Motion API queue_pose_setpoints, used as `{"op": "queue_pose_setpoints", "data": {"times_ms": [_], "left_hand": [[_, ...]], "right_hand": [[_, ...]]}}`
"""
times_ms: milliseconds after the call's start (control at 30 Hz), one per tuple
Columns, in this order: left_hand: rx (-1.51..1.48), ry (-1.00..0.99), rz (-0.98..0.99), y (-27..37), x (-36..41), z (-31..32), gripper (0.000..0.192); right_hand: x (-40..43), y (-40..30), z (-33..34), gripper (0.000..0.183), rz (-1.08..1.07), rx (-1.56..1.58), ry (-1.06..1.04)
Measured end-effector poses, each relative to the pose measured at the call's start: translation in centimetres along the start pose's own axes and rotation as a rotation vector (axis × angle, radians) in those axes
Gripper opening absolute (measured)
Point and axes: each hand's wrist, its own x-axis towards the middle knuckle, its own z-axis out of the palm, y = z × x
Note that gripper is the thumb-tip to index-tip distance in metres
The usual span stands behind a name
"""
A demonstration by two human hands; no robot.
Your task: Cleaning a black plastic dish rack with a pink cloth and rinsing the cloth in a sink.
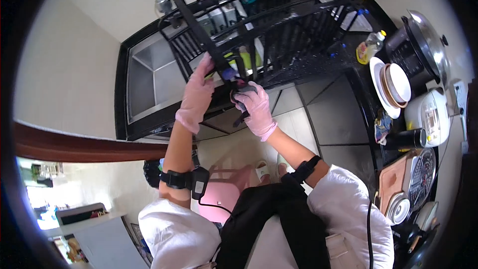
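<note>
A black metal dish rack (298, 15) stands tilted in my view over the stainless steel sink (143, 78). My left hand (196, 95), in a thin pink glove, is at the rack's near upright, fingertips against its flat bar. Whether those fingers grip the bar is hidden. My right hand (257, 108), gloved the same way, is closed around a dark handheld object (244, 89) with a reddish part, close to the foot of that upright. Its exact kind cannot be made out. A blue-purple piece (228, 73) shows on the upright just above it.
Dish soap (368, 48), a large pot (409, 48), stacked bowls (397, 82) and a rice cooker (427, 117) line the right counter. Farther down lie a cutting board (396, 179) and pans. The faucet (162, 3) rises behind the sink. A pink stool (220, 198) stands below.
</note>
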Motion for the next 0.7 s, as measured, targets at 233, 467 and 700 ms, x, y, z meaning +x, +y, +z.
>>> {"op": "queue_pose_setpoints", "data": {"times_ms": [233, 467, 700], "left_hand": [[0.097, 0.090, -0.016, 0.9, -1.2, 0.8, 0.061], [0.542, 0.239, 0.161, -1.1, -1.6, 0.2, 0.050], [0.729, 0.237, 0.017, -1.9, -0.4, 0.4, 0.043]], "right_hand": [[3.8, 11.9, -5.1, 0.030, -0.122, -0.136, 0.267], [6.9, 13.6, -3.4, 0.028, 0.344, 0.396, 0.676], [3.4, 8.8, 1.0, 0.056, 0.761, 0.361, 0.477]]}}
